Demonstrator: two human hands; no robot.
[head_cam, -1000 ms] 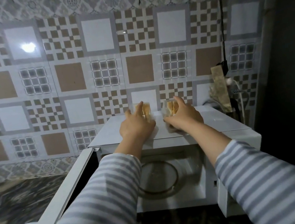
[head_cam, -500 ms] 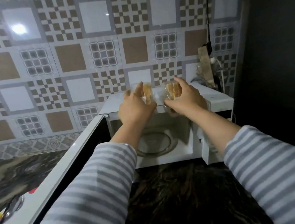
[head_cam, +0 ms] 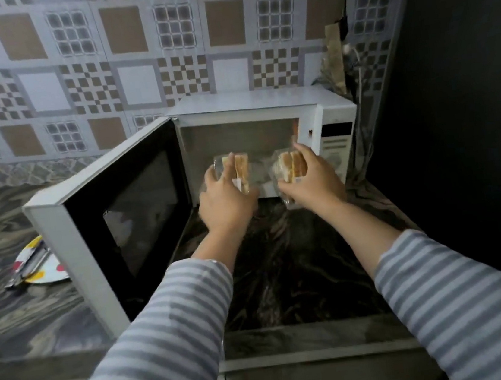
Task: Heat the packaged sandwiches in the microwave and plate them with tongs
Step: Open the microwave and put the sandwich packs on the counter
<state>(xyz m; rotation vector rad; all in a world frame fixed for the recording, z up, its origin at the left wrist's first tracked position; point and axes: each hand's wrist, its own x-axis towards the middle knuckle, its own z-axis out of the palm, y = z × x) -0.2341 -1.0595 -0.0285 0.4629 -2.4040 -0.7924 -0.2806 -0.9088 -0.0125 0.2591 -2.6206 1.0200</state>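
Sandwiches in clear plastic packs hang at the mouth of an open microwave [head_cam: 265,115] in a dim kitchen, one pack in each of a person's hands. The left hand [head_cam: 225,202] curls its fingers round the left sandwich pack [head_cam: 239,172]; the right hand [head_cam: 312,179] grips the right sandwich pack [head_cam: 292,167] the same way. Both packs are held just in front of the cavity, above the counter and not yet inside.

Trouble, if it comes, looks likeliest at the opening. Two packs going in side by side could catch on the frame or on each other, and the slick plastic might slip from a grip. Set close together on the turntable, they may also knock the cavity walls as it turns. Whether the wrapping is fit for heating cannot be told from here.

The microwave door [head_cam: 112,206] stands swung wide to the left. Beyond it, on the dark marbled countertop [head_cam: 284,274], lies a white plate [head_cam: 49,268] with coloured dots, and metal tongs [head_cam: 28,264] rest across it, well apart from the hands. Patterned brown-and-grey wall tiles [head_cam: 130,46] run behind, and a dark wall closes the right side. Striped sleeves [head_cam: 153,334] cover both forearms.
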